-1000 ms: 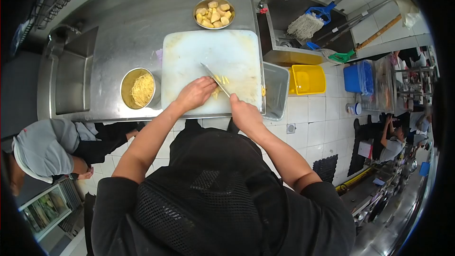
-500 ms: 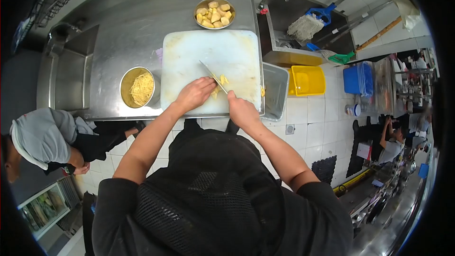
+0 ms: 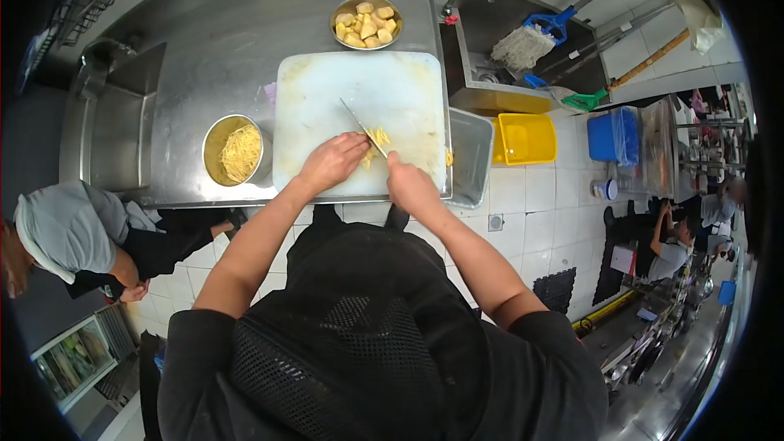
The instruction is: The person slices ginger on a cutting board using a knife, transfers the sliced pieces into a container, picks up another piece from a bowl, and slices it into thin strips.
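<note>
My right hand (image 3: 412,185) is closed round the handle of a knife (image 3: 357,120), its blade slanting up and left over a white cutting board (image 3: 318,86). My left hand (image 3: 333,161) lies on the board left of the blade, fingers curled and pressed together on pale yellow food that looks like ginger; the fingers mostly hide the held piece. Cut yellow strips (image 3: 378,137) lie right of the blade. Left of the board, a metal pot (image 3: 209,152) contains fine yellow shreds (image 3: 241,153). Behind the board, a metal bowl (image 3: 335,26) holds peeled yellow chunks (image 3: 369,26).
A grey bin (image 3: 482,155) and a yellow tub (image 3: 543,140) stand right of the steel counter (image 3: 204,65). A mop (image 3: 523,46) rests in the sink beyond. At left, a person in grey (image 3: 77,224) is close to the counter; other people work far right.
The knife and my right hand have shifted only slightly beside my left fingers. The whole view has drifted a little to the left.
</note>
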### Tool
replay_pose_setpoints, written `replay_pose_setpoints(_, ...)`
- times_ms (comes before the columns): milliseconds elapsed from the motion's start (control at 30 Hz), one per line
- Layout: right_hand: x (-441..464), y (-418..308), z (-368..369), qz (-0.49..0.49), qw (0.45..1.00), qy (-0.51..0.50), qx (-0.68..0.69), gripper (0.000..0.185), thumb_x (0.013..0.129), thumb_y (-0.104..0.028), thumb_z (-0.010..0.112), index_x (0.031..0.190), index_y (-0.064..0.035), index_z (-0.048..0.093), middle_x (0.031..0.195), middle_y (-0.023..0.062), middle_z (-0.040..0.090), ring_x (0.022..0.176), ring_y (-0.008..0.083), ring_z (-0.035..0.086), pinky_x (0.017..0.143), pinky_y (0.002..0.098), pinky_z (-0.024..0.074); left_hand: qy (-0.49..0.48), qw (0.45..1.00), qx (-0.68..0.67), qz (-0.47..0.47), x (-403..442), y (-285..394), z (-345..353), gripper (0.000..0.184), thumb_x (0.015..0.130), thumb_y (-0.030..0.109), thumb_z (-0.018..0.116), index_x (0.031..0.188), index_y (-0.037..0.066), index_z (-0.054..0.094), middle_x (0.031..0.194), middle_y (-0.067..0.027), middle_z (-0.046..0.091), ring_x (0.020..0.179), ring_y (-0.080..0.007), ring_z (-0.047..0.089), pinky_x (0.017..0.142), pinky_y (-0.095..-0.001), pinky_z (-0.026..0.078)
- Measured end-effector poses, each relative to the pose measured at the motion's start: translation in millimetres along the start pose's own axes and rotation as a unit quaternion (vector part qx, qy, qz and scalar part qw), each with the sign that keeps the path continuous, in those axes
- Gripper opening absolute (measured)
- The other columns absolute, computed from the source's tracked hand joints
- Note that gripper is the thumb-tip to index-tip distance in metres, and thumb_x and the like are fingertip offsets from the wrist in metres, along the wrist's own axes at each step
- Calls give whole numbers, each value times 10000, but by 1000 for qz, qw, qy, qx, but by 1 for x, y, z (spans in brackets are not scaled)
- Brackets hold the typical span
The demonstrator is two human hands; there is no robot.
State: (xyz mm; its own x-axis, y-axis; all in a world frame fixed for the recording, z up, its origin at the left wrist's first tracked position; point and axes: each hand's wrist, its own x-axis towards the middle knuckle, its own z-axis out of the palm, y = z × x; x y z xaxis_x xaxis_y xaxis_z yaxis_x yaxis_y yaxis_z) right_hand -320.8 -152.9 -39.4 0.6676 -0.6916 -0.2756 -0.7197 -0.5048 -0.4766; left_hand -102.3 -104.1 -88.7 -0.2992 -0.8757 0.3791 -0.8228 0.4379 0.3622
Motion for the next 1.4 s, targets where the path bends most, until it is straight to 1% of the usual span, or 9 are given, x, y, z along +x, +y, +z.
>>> replay_pose_setpoints(167, 2, 9, -11, 14, 1000, -12, -15, 200, 901, -63, 515, 1079, 27, 498, 777, 286, 694, 756, 488, 700, 709, 588, 552, -11, 998, -45, -30, -4, -1, -3, 290, 865, 63, 667, 1149, 21, 711, 1228, -86, 680, 1163, -271, 619, 985, -365, 535)
replay_pose_setpoints(333, 5, -14, -28, 14, 999, -29, -28, 183, 901, -55, 513, 1058, 40, 515, 806, 292, 701, 773, 484, 705, 718, 573, 560, -16, 998, -49, -36, -1, -4, -3, 258, 831, 26, 692, 1087, 10, 710, 1175, -86, 689, 1108, -279, 633, 893, -379, 567)
replay_pose_setpoints(633, 20, -38, -35, 39, 991, -109, -62, 235, 916, -27, 493, 1125, 74, 529, 909, 312, 713, 881, 470, 717, 789, 547, 567, 0, 997, -72, -11, 0, -11, 1, 226, 827, 23, 683, 1049, 17, 721, 1146, -85, 705, 1079, -263, 643, 921, -361, 555)
replay_pose_setpoints(700, 25, -30, -12, 42, 997, -53, -31, 249, 914, -35, 471, 1122, 97, 506, 883, 349, 693, 847, 504, 700, 786, 580, 553, 7, 997, -76, -16, -1, -12, 2, 222, 828, 23, 682, 1047, 17, 718, 1145, -85, 705, 1080, -263, 642, 931, -358, 550)
replay_pose_setpoints(800, 35, -29, -30, 49, 995, -80, -22, 248, 931, -40, 468, 1152, 64, 513, 929, 338, 704, 908, 487, 710, 811, 560, 560, 6, 997, -81, -15, -2, -12, 3, 216, 833, 19, 674, 1046, 16, 712, 1143, -87, 705, 1084, -262, 642, 941, -353, 545)
replay_pose_setpoints(933, 26, -32, -30, 49, 993, -101, -32, 255, 933, -55, 463, 1156, 61, 506, 919, 348, 696, 896, 505, 699, 809, 577, 550, -5, 996, -88, -22, -2, -14, 4, 210, 832, 2, 656, 1036, 14, 706, 1153, -88, 701, 1098, -266, 641, 942, -360, 546)
replay_pose_setpoints(1033, 46, -14, -4, 32, 999, -23, -7, 258, 932, -61, 463, 1151, 68, 506, 901, 353, 689, 888, 518, 691, 798, 586, 546, 1, 997, -80, -16, -2, -14, 4, 200, 823, -3, 652, 1016, 15, 704, 1166, -88, 696, 1110, -276, 640, 945, -371, 548)
replay_pose_setpoints(1233, 29, -30, -23, 30, 997, -66, -3, 251, 943, -59, 443, 1151, 61, 516, 900, 353, 691, 879, 513, 694, 788, 591, 546, 1, 996, -89, -17, -3, -12, 4, 169, 828, 4, 661, 993, 19, 696, 1148, -81, 694, 1082, -274, 641, 922, -380, 551)
replay_pose_setpoints(1400, 34, -27, -18, 31, 998, -49, -9, 240, 938, -48, 445, 1138, 59, 524, 906, 341, 700, 881, 503, 703, 784, 585, 552, 10, 996, -86, -19, -6, -9, 9, 177, 834, 17, 676, 1009, 23, 697, 1136, -78, 698, 1059, -275, 639, 910, -374, 550)
